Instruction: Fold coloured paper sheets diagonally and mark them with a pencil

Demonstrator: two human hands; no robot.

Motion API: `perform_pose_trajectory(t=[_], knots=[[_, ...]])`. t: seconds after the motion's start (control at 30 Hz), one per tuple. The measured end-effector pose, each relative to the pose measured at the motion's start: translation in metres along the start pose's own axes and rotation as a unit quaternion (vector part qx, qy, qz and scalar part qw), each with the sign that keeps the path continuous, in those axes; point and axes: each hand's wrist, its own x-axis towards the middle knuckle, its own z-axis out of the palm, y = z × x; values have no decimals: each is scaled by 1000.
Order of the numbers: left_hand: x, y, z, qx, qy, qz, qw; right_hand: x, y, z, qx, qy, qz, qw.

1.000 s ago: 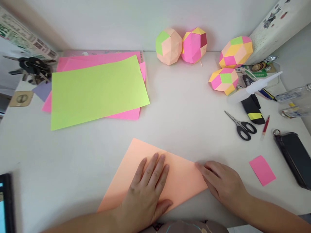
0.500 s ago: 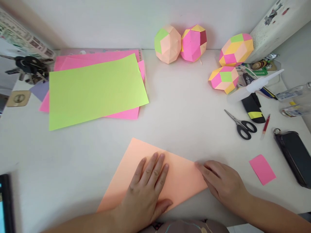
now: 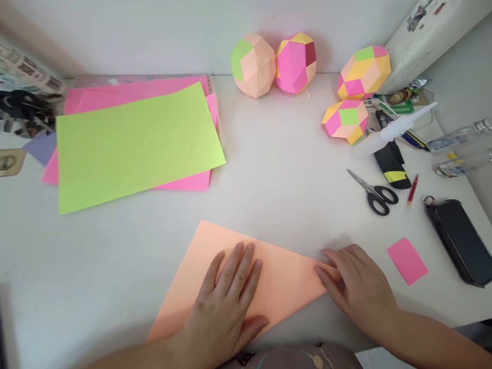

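A sheet of peach-orange paper (image 3: 290, 274) lies at the front of the table, its right end tapering to a point. My left hand (image 3: 226, 297) rests flat on it, fingers stretched and a little apart, holding nothing. At the tapered end my right hand (image 3: 357, 279) has the paper's corner between thumb and fingers. The thumb is on top of the paper, the index finger just beyond its upper edge. My fingers partly hide that corner, and my left forearm covers some of the sheet's lower edge.
A green sheet (image 3: 134, 148) lies over pink sheets (image 3: 188, 182) at the back left. Several faceted paper balls (image 3: 255, 66) stand along the wall. On the right are black-handled scissors (image 3: 374, 193), a pink paper piece (image 3: 407, 261), a red pen (image 3: 412, 190) and a black pouch (image 3: 459, 241).
My right thumb has moved onto the top of the paper, and the fingers have shifted to its far edge. The left hand stays flat. The whole view has shifted slightly.
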Motion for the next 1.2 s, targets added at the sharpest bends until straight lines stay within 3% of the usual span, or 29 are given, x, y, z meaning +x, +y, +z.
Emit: perform_pose_trajectory(t=[0.47,0.77,1.07,1.2], knots=[[-1,2,3,-46,8,-15,999,-28,5,0,66,45,105,991],[-3,-5,3,-12,-5,22,1000,-32,0,5,58,53,108,991],[1,-9,3,-25,17,36,999,-28,13,-5,143,15,75,987],[4,-15,-2,-116,49,-17,992,-29,21,-17,221,-21,81,972]])
